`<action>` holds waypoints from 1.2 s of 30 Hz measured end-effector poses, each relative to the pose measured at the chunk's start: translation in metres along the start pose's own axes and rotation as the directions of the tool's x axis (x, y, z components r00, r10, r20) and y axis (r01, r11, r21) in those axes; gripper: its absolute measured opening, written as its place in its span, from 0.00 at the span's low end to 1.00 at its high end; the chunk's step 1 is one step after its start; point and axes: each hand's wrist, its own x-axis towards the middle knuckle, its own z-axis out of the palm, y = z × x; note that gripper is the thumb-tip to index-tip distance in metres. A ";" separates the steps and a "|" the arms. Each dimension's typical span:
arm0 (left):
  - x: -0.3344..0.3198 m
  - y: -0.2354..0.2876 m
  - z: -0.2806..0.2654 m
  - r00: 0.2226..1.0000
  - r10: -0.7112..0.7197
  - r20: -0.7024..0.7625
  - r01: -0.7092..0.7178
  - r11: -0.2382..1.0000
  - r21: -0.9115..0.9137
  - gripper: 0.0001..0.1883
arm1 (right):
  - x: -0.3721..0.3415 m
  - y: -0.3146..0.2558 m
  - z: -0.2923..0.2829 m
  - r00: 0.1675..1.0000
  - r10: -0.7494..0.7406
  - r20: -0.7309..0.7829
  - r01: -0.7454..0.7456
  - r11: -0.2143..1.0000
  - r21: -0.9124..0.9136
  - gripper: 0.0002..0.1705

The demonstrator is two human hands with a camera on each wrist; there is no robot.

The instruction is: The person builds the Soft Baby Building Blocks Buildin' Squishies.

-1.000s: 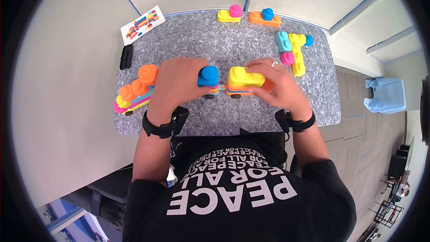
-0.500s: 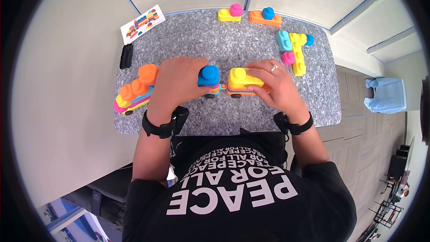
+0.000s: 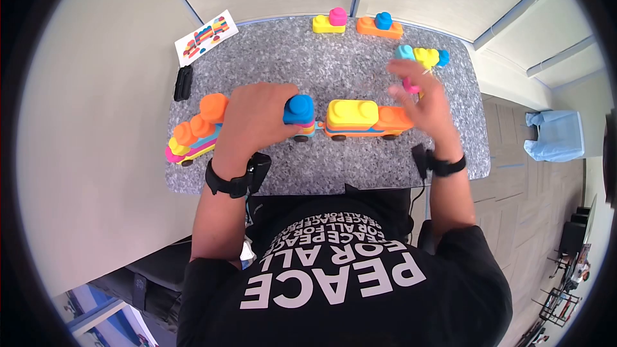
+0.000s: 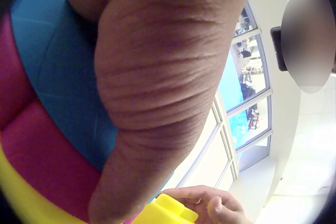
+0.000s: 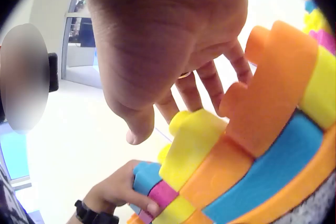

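A block train stands along the table. My left hand grips its middle wagon, thumb on the near side, with a blue block showing at the wagon's right end. Most of that wagon is hidden under the hand. Coupled at its right is an orange wagon topped by a yellow block and an orange block. My right hand, blurred, hovers just past that wagon with its fingers extended and nothing in them. Behind its fingers, a pink block is partly covered. The right wrist view shows the fingers above the blocks.
At the left stands the front car with stacked orange blocks. Beyond lie a picture card and a black object. Yellow-pink and orange-blue block pairs sit at the far edge; yellow blocks lie right.
My right hand has let go of the yellow block, which now sits on the right wagon, and has moved right toward the loose blocks. The left hand has stayed on the middle wagon.
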 end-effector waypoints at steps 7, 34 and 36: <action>0.000 0.001 -0.001 1.000 -0.003 0.001 0.003 1.000 0.015 0.26 | 0.041 0.176 -0.063 0.956 0.274 -0.108 -0.293 0.841 -0.454 0.25; 0.000 -0.001 0.004 0.999 0.020 -0.036 -0.021 0.999 -0.035 0.23 | 0.027 0.043 -0.064 0.969 0.024 -0.245 0.001 0.995 0.101 0.15; 0.000 -0.002 0.005 0.999 0.022 -0.043 -0.024 0.999 -0.048 0.23 | 0.009 0.022 -0.050 0.987 0.012 -0.159 0.022 0.977 0.212 0.16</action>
